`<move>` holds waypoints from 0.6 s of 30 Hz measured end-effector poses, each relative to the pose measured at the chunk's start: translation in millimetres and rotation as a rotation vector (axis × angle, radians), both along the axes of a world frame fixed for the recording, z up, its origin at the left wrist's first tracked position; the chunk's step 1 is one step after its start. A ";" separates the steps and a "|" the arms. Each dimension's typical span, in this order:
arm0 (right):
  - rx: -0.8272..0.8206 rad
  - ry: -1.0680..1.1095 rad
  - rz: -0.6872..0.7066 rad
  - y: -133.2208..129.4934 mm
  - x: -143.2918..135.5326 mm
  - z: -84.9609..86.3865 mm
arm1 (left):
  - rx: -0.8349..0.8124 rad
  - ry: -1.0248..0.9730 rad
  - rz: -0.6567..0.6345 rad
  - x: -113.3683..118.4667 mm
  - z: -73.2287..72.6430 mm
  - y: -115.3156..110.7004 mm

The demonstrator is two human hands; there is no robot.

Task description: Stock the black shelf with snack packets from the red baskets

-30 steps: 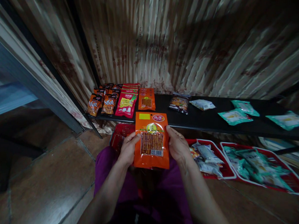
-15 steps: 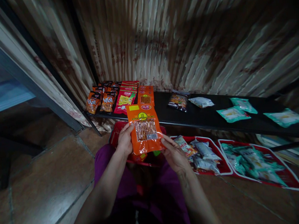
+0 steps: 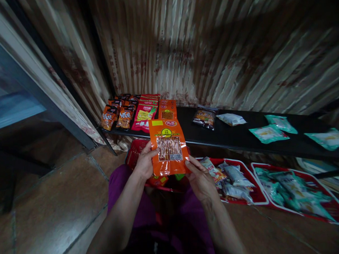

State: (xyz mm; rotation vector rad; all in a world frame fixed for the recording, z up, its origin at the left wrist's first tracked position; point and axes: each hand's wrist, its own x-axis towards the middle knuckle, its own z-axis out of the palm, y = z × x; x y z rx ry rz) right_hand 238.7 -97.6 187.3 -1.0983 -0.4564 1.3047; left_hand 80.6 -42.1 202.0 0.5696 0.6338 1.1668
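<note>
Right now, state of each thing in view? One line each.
Orange packet: held in both hands, window facing camera
Left hand: closed on its left edge
Right hand: closed on its lower right corner
Black shelf: bearing packets
Red packets: overlapping, partly hidden
Teal packets on shelf: lying flat
Near basket: partly hidden, things inside
Middle basket: holding mixed packets
Right basket: holding more teal packets

Orange blazing on the held packet (image 3: 170,167), yellow patch (image 3: 157,123) in one corner! Black shelf (image 3: 231,136), teal-and-white bags (image 3: 268,134), red baskets (image 3: 257,194) rimmed in white, purple trousers (image 3: 118,189), and beige-and-brown stripes with reddish print down the curtain (image 3: 177,40)!
</note>
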 end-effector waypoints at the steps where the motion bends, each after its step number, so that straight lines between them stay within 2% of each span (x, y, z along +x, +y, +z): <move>1: -0.001 -0.003 -0.001 0.0 0.3 0.4 | 0.000 -0.005 -0.002 0.4 0.2 -0.4; 8: 0.008 -0.040 0.006 -1.4 2.2 -0.2 | 0.011 -0.039 -0.006 2.6 1.3 -3.2; 18: 0.074 -0.174 -0.053 4.0 -3.3 -2.3 | -0.005 -0.040 0.010 5.1 0.3 -9.3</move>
